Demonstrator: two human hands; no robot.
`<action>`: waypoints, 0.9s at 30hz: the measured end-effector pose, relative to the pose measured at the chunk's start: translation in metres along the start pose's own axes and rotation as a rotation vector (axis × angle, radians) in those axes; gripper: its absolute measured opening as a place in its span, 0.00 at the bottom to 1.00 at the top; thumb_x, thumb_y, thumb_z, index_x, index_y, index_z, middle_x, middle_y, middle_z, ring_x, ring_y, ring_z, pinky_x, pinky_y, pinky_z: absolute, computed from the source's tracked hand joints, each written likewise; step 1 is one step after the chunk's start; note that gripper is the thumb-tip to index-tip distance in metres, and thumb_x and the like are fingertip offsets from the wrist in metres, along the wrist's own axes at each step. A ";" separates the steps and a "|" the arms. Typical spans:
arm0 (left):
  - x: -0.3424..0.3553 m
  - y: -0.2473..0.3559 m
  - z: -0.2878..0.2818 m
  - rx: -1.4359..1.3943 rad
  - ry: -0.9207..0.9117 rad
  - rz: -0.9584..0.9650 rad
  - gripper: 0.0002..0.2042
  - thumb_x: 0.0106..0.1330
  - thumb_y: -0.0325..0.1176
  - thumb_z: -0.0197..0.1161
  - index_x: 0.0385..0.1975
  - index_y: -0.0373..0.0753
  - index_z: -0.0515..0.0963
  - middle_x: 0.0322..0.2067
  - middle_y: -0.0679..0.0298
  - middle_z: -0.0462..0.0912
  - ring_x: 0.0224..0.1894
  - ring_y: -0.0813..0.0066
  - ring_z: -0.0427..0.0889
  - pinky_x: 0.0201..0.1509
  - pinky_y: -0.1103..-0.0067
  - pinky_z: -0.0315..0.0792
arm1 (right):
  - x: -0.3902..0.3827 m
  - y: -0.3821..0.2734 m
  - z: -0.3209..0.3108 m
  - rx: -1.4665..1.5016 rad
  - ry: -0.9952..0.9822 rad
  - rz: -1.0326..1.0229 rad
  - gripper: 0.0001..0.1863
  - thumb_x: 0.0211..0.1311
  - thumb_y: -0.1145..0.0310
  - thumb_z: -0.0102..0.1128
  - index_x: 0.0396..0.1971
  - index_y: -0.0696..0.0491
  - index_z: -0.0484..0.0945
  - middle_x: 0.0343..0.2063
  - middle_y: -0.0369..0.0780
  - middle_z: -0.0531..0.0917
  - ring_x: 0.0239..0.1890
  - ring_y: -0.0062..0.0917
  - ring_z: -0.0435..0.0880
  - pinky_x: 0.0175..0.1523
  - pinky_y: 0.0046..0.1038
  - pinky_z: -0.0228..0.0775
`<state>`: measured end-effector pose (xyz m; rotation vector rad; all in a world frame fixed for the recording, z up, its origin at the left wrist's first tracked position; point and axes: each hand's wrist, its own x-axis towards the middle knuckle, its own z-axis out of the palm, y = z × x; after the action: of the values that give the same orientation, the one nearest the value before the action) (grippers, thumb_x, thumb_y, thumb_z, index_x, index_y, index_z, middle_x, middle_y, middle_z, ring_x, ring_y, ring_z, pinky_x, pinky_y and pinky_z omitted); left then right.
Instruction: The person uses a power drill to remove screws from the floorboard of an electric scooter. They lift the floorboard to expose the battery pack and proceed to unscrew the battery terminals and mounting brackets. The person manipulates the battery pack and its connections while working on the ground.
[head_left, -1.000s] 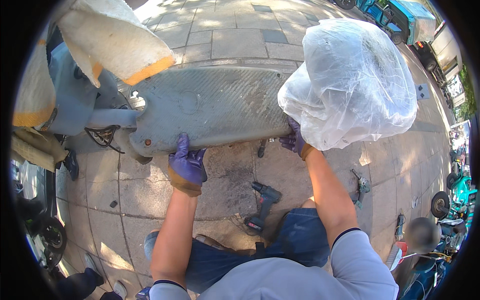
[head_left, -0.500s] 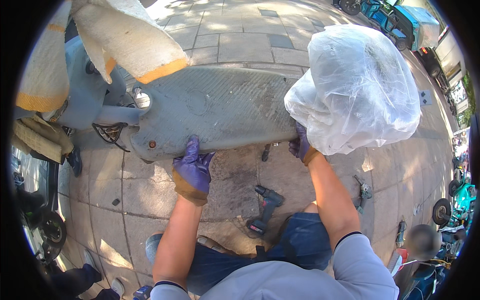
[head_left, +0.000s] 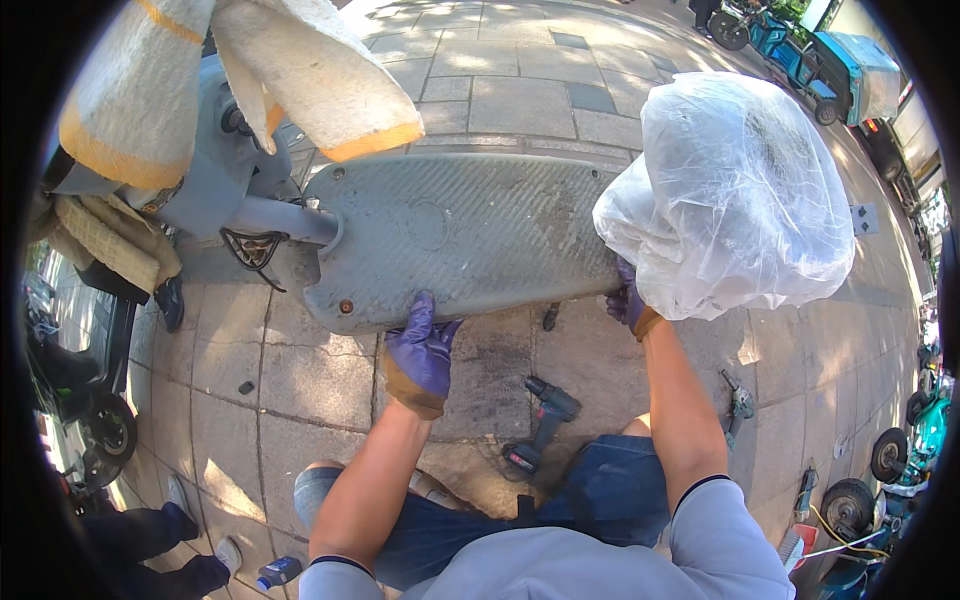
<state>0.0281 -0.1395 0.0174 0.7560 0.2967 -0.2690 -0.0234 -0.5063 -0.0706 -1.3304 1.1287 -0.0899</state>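
Observation:
My left hand (head_left: 420,355), in a purple-and-brown glove, grips the near edge of a grey ribbed footboard (head_left: 480,225) near its left end, thumb on top. My right hand (head_left: 630,300), gloved alike, grips that edge farther right, partly hidden by a plastic-wrapped bulky part (head_left: 730,195). At the footboard's left end is the grey scooter front (head_left: 215,150) with its column (head_left: 285,225), hung with cream padded covers (head_left: 320,95) edged in orange. A black-and-grey cordless drill (head_left: 540,430) lies on the paving below the board, and another tool (head_left: 738,410) lies beyond my right forearm.
Another person's legs (head_left: 150,550) are at the lower left, beside a blue bottle (head_left: 278,572). A dark scooter (head_left: 90,410) stands left; a teal one (head_left: 920,430), a loose wheel (head_left: 847,510) and a brush (head_left: 797,545) are right. A blue cargo tricycle (head_left: 850,75) stands back right.
The footboard, covers, wrapped part and both hands appear farther right in the picture; the surroundings shift too, as the camera moves. Both hands keep their grip on the board.

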 end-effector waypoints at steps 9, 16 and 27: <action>-0.086 -0.051 -0.002 -0.104 0.115 -0.002 0.20 0.78 0.30 0.63 0.67 0.41 0.70 0.62 0.59 0.77 0.63 0.63 0.80 0.68 0.63 0.79 | 0.011 0.002 -0.042 0.035 -0.169 -0.132 0.23 0.74 0.41 0.61 0.55 0.43 0.76 0.25 0.37 0.76 0.18 0.28 0.74 0.22 0.33 0.69; -0.116 -0.103 -0.044 -0.407 0.093 -0.364 0.21 0.81 0.32 0.58 0.70 0.36 0.67 0.68 0.51 0.72 0.70 0.55 0.73 0.80 0.57 0.66 | 0.031 -0.008 -0.056 -0.012 -0.125 -0.109 0.23 0.75 0.45 0.61 0.58 0.44 0.76 0.28 0.37 0.77 0.22 0.27 0.75 0.26 0.34 0.72; -0.099 -0.129 -0.086 -0.288 0.097 -0.509 0.21 0.81 0.39 0.57 0.66 0.32 0.71 0.63 0.48 0.77 0.69 0.55 0.74 0.78 0.58 0.66 | 0.026 -0.014 -0.051 -0.016 -0.056 -0.141 0.23 0.75 0.46 0.62 0.59 0.45 0.75 0.33 0.38 0.78 0.27 0.28 0.77 0.31 0.34 0.75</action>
<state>-0.1224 -0.1562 -0.0877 0.3988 0.6070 -0.6556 -0.0375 -0.5630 -0.0658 -1.4177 0.9901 -0.1461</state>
